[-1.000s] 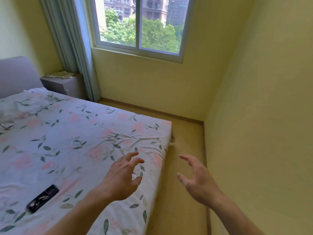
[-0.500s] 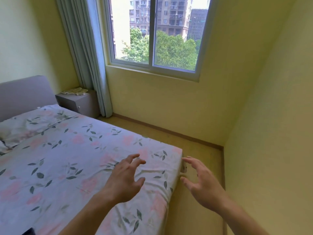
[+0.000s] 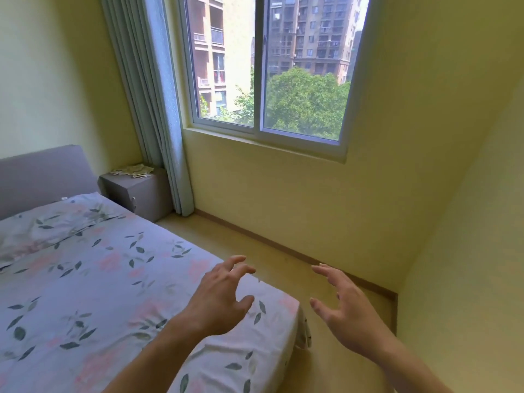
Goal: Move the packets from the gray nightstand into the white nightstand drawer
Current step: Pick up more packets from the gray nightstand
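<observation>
The gray nightstand (image 3: 141,194) stands in the far corner, between the bed's headboard and the curtain. Several pale packets (image 3: 131,170) lie in a loose heap on its top. My left hand (image 3: 219,299) hovers over the near corner of the bed, fingers loosely spread, holding nothing. My right hand (image 3: 344,310) hangs over the floor strip beside the bed, also spread and holding nothing. Both hands are far from the nightstand. No white nightstand is in view.
A bed (image 3: 99,279) with a floral sheet fills the left half, with a gray headboard (image 3: 42,177) and a pillow (image 3: 48,225). A narrow wooden floor strip (image 3: 272,265) runs between bed and window wall. A curtain (image 3: 158,109) hangs beside the window (image 3: 269,66).
The view has lifted and moved forward along the bed; the nightstand looks nearer and the black object on the sheet has left the frame. Both hands stay spread and hold nothing.
</observation>
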A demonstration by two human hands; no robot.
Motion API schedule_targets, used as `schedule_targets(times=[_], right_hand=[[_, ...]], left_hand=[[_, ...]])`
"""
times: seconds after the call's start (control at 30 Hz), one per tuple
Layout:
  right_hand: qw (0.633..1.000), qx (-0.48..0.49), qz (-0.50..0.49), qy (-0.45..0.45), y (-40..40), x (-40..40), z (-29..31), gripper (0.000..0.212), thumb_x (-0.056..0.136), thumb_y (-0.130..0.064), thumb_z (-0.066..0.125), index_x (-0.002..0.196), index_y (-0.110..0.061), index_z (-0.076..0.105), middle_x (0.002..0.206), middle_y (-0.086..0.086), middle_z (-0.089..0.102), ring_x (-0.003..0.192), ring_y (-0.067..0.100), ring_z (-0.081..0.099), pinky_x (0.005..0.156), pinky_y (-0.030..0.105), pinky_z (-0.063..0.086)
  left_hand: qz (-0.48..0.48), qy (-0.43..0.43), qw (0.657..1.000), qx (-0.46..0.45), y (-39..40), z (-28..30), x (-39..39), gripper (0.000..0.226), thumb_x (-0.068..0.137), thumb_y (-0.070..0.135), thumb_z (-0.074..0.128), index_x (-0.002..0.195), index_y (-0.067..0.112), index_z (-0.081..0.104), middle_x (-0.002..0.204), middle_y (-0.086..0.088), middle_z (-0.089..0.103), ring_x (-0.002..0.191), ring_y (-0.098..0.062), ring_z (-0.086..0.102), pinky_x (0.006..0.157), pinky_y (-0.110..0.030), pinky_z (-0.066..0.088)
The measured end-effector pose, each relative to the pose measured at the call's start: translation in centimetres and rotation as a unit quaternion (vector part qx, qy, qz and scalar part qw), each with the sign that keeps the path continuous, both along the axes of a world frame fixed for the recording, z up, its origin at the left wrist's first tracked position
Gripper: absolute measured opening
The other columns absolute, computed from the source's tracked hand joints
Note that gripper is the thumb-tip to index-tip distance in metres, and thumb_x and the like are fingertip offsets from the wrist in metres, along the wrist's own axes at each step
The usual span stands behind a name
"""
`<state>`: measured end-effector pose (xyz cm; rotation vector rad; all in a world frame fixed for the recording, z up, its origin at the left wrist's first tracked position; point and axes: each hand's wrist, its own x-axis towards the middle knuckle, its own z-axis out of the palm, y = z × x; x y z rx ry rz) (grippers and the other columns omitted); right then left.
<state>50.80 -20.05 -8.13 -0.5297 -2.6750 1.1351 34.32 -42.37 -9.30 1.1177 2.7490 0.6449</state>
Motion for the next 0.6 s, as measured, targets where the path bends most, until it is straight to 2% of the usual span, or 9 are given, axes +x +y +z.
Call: schedule_targets(times=[0.17, 0.37, 0.6], right_hand=[[0.999, 0.001, 0.052, -0.003, 10.1, -6.5, 1.6, 0.066, 0.093, -0.031, 0.072, 0.149, -0.041, 0.039, 0.155, -0.025, 0.037, 0.143, -0.003, 0.033, 0.124, 0.035, 0.031], [0.989, 0.003, 0.148, 0.016, 16.2, -15.3, 2.6, 0.064, 0.094, -0.034, 0.07, 0.149, -0.044, 0.04, 0.153, -0.031, 0.036, 0.143, -0.006, 0.034, 0.123, 0.035, 0.033], [0.981, 0.029, 0.19, 0.03, 26.5, -25.3, 2.7, 0.06, 0.095, -0.034, 0.068, 0.148, -0.044, 0.041, 0.153, -0.033, 0.032, 0.14, -0.005, 0.035, 0.121, 0.032, 0.033]], left_hand=[[0.069, 0.002, 0.998, 0.011, 6.4, 1.0, -2.6, 0.052, 0.094, 0.05, 0.061, 0.142, 0.044, 0.044, 0.16, 0.022, 0.026, 0.144, -0.007, 0.032, 0.121, -0.032, 0.029], [0.16, 0.005, 0.987, 0.009, 10.8, 1.1, -6.7, 0.05, 0.093, 0.049, 0.062, 0.14, 0.044, 0.046, 0.159, 0.024, 0.027, 0.144, -0.005, 0.033, 0.119, -0.03, 0.03], [0.227, 0.003, 0.974, 0.007, 18.5, -1.0, -15.8, 0.052, 0.092, 0.051, 0.062, 0.141, 0.044, 0.047, 0.159, 0.022, 0.029, 0.144, -0.007, 0.034, 0.119, -0.032, 0.031]])
